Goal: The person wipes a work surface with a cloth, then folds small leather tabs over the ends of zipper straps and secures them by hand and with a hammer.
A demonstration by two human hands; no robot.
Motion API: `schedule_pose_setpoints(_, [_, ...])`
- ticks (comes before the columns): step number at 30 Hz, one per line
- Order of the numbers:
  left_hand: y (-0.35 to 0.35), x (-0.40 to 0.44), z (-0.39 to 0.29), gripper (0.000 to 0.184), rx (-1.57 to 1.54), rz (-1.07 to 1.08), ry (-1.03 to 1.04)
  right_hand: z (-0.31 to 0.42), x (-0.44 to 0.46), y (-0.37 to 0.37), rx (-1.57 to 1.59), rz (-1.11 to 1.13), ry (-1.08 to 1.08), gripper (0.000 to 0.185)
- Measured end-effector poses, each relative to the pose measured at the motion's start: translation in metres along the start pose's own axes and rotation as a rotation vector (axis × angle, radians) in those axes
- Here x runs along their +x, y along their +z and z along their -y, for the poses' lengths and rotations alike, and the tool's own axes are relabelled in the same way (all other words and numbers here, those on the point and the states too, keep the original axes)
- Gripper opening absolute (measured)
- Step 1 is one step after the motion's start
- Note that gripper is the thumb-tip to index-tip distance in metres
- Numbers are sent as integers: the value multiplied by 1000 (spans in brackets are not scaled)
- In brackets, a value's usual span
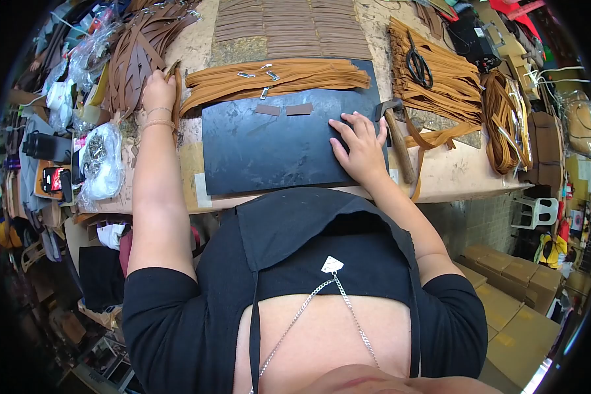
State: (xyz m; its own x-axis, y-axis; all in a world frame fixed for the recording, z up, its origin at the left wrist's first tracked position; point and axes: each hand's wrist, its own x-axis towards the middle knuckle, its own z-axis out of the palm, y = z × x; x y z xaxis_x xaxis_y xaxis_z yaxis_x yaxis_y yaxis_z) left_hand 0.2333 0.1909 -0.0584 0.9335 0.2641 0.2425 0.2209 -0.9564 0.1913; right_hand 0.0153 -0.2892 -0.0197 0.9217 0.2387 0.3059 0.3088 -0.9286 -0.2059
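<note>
My left hand (159, 92) reaches forward at the left, its fingers closed around what looks like a brown leather strap (177, 108). Beside it lies a heap of dark brown straps (134, 56). My right hand (359, 146) rests on the black mat (269, 154) with fingers spread and nothing held. Two small brown leather pieces, one a flat rectangle (299, 109) and the other a similar tab (268, 109), sit on the mat. Small metal buckles (272, 75) lie on and near a bundle of tan straps (295, 72) along the mat's far edge. A hammer (398, 141) lies right of my right hand.
Black scissors (417, 64) lie on a stack of tan strips (433, 72) at the right, near a coiled strap bundle (503, 125). Rows of brown strips (295, 29) cover the table's back. Plastic bags (102, 161) crowd the left edge; cardboard boxes (505, 315) stand at lower right.
</note>
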Motion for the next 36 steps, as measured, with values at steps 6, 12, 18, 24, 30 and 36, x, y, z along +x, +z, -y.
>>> schedule_pose_setpoints(6, [-8, -9, -9, 50, -70, -33, -155, -1, 0, 2, -2, -11, -3, 39])
schedule_pose_setpoints(12, [-25, -31, -99, 33, -300, -279, 478, 0, -1, 3, -3, 3, 7, 39])
schedule_pose_setpoints(18, [-39, -99, -217, 27, -379, -17, 823, 3, 4, -1, -1, -46, -62, 38])
schedule_pose_setpoints(24, [-35, -91, -240, 22, -505, 112, 735, 8, 51, 12, 276, 10, -264, 40])
schedule_pose_setpoints(30, [-104, -102, -233, 23, -784, 616, 829, 17, 118, -20, 192, -352, -304, 69])
schedule_pose_setpoints(36, [-146, -114, -164, 34, -701, 686, 555, 5, 99, -24, 136, 21, -332, 42])
